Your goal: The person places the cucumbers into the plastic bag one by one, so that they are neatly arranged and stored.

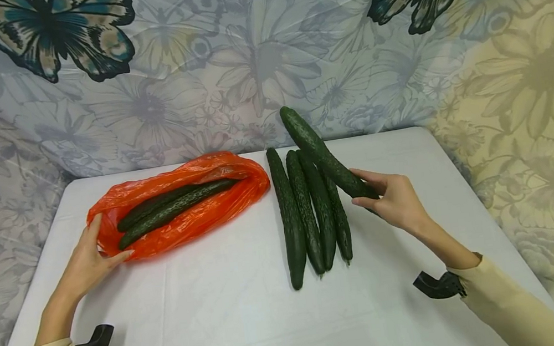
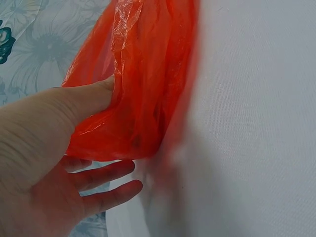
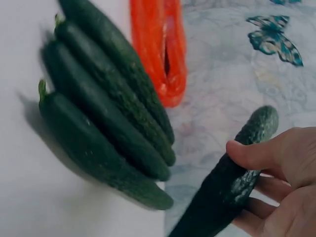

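At the left, a red plastic bag (image 1: 201,219) lies with its long opening upward and two dark green cucumbers (image 1: 175,210) inside. My left hand (image 1: 82,264) holds the bag's left end, thumb and fingers spread around it. In the left wrist view the thumb presses into a fold of plastic, while other fingers stretch below the bag. My right hand (image 1: 400,200) grips a cucumber (image 1: 320,152) near its lower end, thumb on one side and fingers on the other. That cucumber slants up to the left, over a row of several cucumbers (image 1: 292,227) lying side by side.
A white-covered table (image 1: 221,317) carries the bag and the row. Behind it hangs a patterned cloth (image 1: 267,68) with flowers and butterflies. Black wrist mounts (image 1: 438,285) sit at both sleeves.
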The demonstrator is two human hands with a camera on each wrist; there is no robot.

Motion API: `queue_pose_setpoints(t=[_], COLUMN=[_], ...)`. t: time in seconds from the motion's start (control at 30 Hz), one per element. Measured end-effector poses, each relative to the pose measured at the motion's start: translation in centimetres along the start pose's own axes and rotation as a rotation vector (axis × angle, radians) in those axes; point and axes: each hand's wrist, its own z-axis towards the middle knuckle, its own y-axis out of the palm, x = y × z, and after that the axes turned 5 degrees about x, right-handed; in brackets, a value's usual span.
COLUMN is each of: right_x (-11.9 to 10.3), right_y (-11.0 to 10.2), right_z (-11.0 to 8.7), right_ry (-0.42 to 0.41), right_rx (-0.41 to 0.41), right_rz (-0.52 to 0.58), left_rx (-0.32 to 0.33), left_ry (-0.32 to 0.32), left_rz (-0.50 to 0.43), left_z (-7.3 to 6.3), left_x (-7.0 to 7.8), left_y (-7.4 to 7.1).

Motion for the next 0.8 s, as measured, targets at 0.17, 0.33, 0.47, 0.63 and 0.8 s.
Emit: queue_pose_setpoints(t=[0.17, 0.33, 0.47, 0.63, 0.8], right_x=[-0.2, -0.5, -0.9, -1.5, -2.7], right_y=[0.5, 1.1, 1.9, 3.0, 4.1], right_z=[0.3, 1.0, 1.4, 2.1, 3.2], right_ry=[-0.231, -0.331, -0.402, -0.468, -0.532], right_rx=[0.112, 0.131, 0.103, 0.076, 0.032], right_rz=[-0.094, -0.101, -0.104, -0.125, -0.155], left_rx=[0.004, 0.021, 0.021, 0.02, 0.045], left_ry=[0.008, 0.003, -0.005, -0.008, 0.02], left_rz=[0.001, 0.018, 0.009, -0.003, -0.009], left_z=[0.0, 0.0, 0.0, 0.0, 0.0], left_x=[0.0, -0.1, -0.1, -0.1, 0.0], left_y=[0.0, 0.1, 0.2, 0.3, 0.4])
